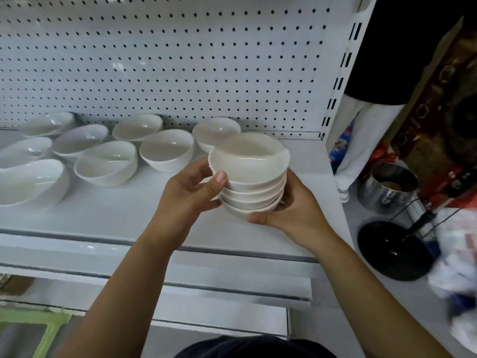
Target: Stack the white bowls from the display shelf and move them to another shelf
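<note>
Bowls nested about four deep make up our stack (249, 174), which we hold between both hands over the right end of the display shelf (108, 218). Whether its base rests on the shelf or hangs just above it we cannot tell. Our left hand (191, 192) curls round the stack from nine o'clock, thumb pressed against the side of the top bowl. Our right hand (291, 210) cups it from four o'clock, with the thumb lying along the lowest bowl and the other fingers hidden behind. At eleven o'clock from the stack, right up against it in this view, sits the nearest loose bowl (216, 130). The other loose bowls (107, 161) spread away toward nine and ten o'clock along the pegboard (180, 60), several tipped on their sides. We judge that we are mid-stacking: one pile is gathered and plenty of bowls are not yet in it. The next move calls for a choice — either free one hand to add the bowl at eleven o'clock, or carry this pile off as it is. Either way we need even pressure from both sides, because the smooth bowls could slide on each other. Off at three o'clock stand a metal tin (389, 187) and a black pan (395, 251), which we should steer clear of.
</note>
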`<state>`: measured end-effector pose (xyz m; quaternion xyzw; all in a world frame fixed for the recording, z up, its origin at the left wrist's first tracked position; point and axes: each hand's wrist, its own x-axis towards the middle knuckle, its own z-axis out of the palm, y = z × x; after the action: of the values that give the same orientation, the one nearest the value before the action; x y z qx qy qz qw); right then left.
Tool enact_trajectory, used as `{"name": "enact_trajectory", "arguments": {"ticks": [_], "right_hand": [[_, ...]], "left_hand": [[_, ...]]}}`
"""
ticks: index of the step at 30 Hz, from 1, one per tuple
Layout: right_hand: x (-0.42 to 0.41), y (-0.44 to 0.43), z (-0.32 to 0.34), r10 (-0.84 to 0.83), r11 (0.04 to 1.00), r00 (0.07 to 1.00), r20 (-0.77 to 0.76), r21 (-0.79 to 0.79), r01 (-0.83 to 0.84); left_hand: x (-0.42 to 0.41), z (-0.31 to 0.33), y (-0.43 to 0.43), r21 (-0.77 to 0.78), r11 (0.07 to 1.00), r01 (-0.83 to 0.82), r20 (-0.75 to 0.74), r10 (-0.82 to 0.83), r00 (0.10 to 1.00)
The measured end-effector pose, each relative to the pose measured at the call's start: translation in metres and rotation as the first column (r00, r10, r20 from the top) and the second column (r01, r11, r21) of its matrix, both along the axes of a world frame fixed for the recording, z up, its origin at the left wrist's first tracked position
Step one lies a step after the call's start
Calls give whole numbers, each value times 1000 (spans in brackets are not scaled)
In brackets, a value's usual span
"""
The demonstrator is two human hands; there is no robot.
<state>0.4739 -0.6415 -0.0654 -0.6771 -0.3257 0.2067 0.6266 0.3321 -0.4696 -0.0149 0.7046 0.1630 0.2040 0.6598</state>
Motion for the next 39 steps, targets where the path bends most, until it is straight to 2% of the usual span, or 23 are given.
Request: {"name": "enact_trajectory", "arguments": {"ticks": [9, 14, 19, 26, 32, 39], "right_hand": [[-47, -51, 13, -315, 949, 949, 2, 28, 315], [-79, -99, 12, -506, 862, 862, 7, 33, 506], [-106, -152, 11, -647, 762, 762, 13, 23, 647], [-136, -241, 19, -789, 614, 613, 35, 45, 788], [-152, -341, 26, -858, 514, 513, 20, 38, 857], [-176, -475, 27, -916, 401, 401, 1, 29, 915]], "left_hand": [[13, 10, -16, -9, 958, 287, 51, -286, 957], [26, 9, -51, -21, 901, 434, 41, -433, 900], [39, 13, -101, -53, 801, 597, 39, -596, 802], [58, 15, -200, -70, 663, 745, 20, -746, 666], [69, 16, -311, -95, 592, 801, 29, -802, 596], [73, 13, -454, -171, 461, 871, 64, -877, 477]]}}
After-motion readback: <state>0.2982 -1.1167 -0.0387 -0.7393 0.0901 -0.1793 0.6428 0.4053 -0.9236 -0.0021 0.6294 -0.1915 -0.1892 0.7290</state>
